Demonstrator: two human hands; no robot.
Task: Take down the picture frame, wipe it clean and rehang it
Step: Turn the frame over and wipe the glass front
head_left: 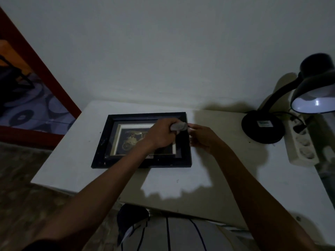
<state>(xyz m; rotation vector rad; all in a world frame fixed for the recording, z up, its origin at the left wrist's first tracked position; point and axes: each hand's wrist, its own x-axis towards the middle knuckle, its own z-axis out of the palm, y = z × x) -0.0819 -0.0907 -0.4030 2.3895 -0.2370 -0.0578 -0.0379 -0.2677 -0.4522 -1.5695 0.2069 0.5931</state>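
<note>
From my seat I start at the far left, where a red-framed mirror (pixel 27 98) leans against the wall beside the white surface (pixel 181 178). The picture frame (pixel 112 142) lies flat, glass up, near the surface's far-left corner — black moulding, pale mat, a dark picture inside. My left hand (pixel 159 134) reaches over the glass with its fingers curled round a small pale cloth (pixel 178 126), which it presses to the frame's far-right corner. Just beside it, my right hand (pixel 203 138) rests at the frame's right edge, fingers bent against the moulding; whether it truly grips the frame or only steadies it I cannot tell in this dim light. Further right, near the far-right corner, stands a black desk lamp (pixel 262 126) — lit, its shade turned downward. A white power strip (pixel 301 144) lies along the right edge with a dark plug in it.
</note>
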